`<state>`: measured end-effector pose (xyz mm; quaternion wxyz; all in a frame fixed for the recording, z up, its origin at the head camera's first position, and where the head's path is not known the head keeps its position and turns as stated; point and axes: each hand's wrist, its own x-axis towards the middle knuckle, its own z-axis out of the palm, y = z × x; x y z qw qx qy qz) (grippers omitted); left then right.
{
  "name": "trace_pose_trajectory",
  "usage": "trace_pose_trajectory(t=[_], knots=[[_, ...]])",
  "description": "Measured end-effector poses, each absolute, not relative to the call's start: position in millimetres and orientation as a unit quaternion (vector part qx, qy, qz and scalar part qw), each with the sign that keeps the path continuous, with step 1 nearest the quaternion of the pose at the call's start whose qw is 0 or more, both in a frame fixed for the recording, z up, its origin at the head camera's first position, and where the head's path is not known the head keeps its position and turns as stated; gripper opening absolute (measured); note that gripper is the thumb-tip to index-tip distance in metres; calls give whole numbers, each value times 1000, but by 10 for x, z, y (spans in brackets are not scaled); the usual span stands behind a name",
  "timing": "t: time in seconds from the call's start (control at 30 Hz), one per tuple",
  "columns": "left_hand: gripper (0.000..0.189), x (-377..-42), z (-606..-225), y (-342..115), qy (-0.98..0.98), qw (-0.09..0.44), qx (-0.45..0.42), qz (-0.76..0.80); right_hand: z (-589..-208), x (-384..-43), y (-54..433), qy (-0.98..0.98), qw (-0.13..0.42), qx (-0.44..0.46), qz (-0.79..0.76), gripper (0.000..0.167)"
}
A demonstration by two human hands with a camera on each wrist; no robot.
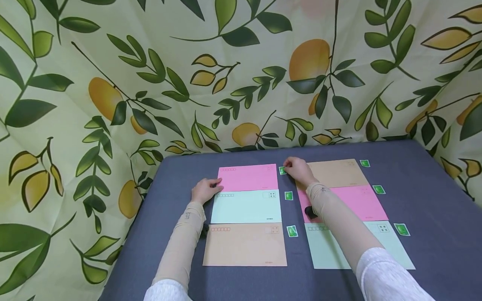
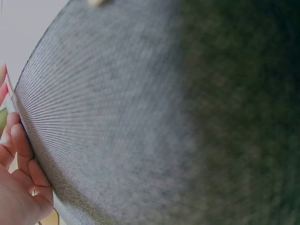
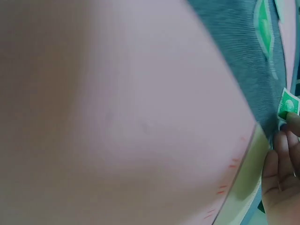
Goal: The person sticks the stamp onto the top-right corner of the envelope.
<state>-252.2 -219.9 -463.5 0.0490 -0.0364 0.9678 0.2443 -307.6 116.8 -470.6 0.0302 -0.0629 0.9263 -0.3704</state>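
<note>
Stamp (image 1: pixel 282 170) upright between pink envelope (image 1: pixel 248 177) and pinching right fingers (image 1: pixel 290 164); left hand (image 1: pixel 205 190) flat.

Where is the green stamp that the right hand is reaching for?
In the head view, the green stamp lies on the grey table, just right of the top pink envelope, under the right hand fingertips.

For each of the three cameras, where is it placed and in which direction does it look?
Head: above, looking forward and down at envelopes on the grey table; both forearms, left hand, right hand show.
Left wrist: close over the tablecloth; fingers at the left edge.
Right wrist: close over a pink envelope; fingers touch a green stamp.
Head and right wrist share that stamp.
</note>
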Motion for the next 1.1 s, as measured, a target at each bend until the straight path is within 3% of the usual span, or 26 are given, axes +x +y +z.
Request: trace_pose_trajectory(t=[0.4,0.73,1.1], knots=[[45,-2564,-4631,-2254,968,49,-33,245,-4652,-3205,989,884,60,-39,-462,21],[44,-2558,-4632,-2253,966,57,-26,250,-4681,-3250,739,876,74,-16,-477,35],[44,-2535,-4589,-2231,967,60,-29,247,-4712,-3255,610,897,66,-5,-436,38]])
